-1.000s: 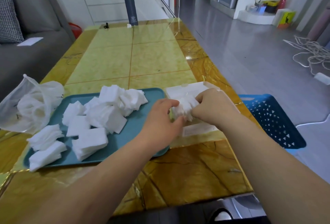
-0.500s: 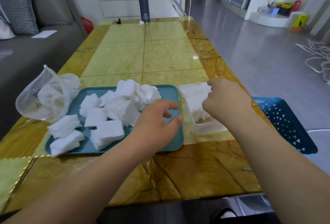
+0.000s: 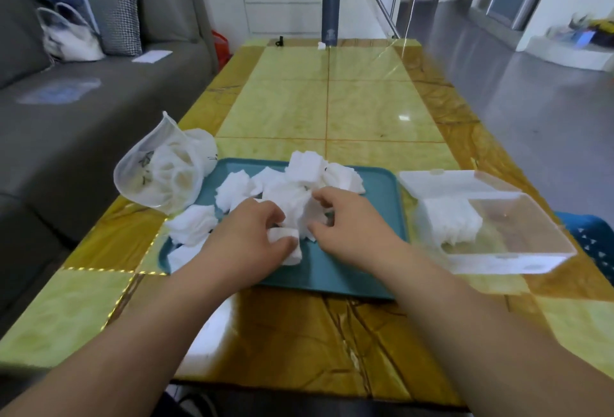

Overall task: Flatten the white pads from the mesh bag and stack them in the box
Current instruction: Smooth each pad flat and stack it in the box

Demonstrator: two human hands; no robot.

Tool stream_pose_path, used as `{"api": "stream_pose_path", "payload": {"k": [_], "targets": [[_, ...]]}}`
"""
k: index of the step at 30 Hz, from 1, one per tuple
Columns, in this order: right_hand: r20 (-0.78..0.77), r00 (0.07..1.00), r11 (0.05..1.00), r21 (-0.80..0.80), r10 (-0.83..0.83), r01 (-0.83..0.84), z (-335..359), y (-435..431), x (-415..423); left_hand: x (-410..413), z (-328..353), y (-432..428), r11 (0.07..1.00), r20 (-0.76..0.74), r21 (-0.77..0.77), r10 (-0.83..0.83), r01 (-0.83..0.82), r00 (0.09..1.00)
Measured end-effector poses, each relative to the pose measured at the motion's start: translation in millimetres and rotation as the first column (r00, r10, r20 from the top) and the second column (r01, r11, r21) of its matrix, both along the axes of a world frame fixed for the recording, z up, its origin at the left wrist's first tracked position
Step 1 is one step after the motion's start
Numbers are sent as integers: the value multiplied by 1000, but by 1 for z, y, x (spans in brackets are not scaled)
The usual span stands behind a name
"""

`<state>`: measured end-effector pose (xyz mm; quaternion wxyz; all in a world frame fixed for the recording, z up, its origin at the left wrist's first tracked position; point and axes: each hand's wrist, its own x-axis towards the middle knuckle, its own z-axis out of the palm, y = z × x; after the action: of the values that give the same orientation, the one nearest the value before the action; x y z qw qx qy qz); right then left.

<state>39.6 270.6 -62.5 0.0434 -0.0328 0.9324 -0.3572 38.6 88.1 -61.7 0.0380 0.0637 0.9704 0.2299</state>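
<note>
A teal tray [image 3: 375, 210] on the table holds a heap of crumpled white pads [image 3: 309, 174]. My left hand [image 3: 246, 240] and my right hand [image 3: 345, 220] both reach into the heap, and each pinches the same white pad [image 3: 299, 214] between thumb and fingers. To the right stands a clear plastic box [image 3: 518, 244] with its lid open, and a stack of flattened pads [image 3: 448, 220] lies inside it. The mesh bag [image 3: 159, 174] with more pads in it lies at the tray's left edge.
A dark flask [image 3: 331, 15] stands at the table's far end. A grey sofa [image 3: 83, 91] with a cushion and a white bag runs along the left. A blue basket [image 3: 591, 240] sits on the floor right of the table.
My right hand left the box, where it set a pad down, and moved left to the tray. Both hands now hold a new pad from the heap.
</note>
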Motion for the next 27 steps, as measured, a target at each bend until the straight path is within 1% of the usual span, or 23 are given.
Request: {"api": "stream_pose_path", "payload": {"k": [3, 6, 11, 13, 17, 21, 24, 25, 27], "targets": [[2, 1000, 1000, 8, -19, 19, -8, -4, -11, -2, -3, 1, 996, 27, 42, -76, 75, 997], [21, 999, 997, -61, -50, 51, -14, -4, -18, -5, -4, 4, 988, 14, 79, -133, 132, 991], [59, 993, 977, -182, -98, 108, -21, -5, -23, -9, -7, 0, 976, -1, 157, -153, 151, 988], [74, 990, 962, -235, -122, 137, -21, -2, -23, -8, -6, -3, 970, -13, 194, -144, 143, 990], [50, 985, 951, -257, -164, 171, -18, 4, -19, -7, -3, -5, 965, -41, 256, -47, 56, 998], [26, 990, 951, -275, -140, 142, -1, 11, -9, -3, 0, -1, 955, -157, 294, 1, 46, 988], [6, 996, 944, -320, -83, 81, 10, 19, 2, 1, 1, 5, 905, -166, 414, -30, 98, 986], [3, 998, 938, -340, -63, 61, 13, 22, 6, 3, 3, 9, 870, -135, 481, -43, 103, 990], [36, 999, 898, -438, -23, 37, 18, 27, 13, 6, 6, 15, 757, -34, 650, -62, 69, 998]]}}
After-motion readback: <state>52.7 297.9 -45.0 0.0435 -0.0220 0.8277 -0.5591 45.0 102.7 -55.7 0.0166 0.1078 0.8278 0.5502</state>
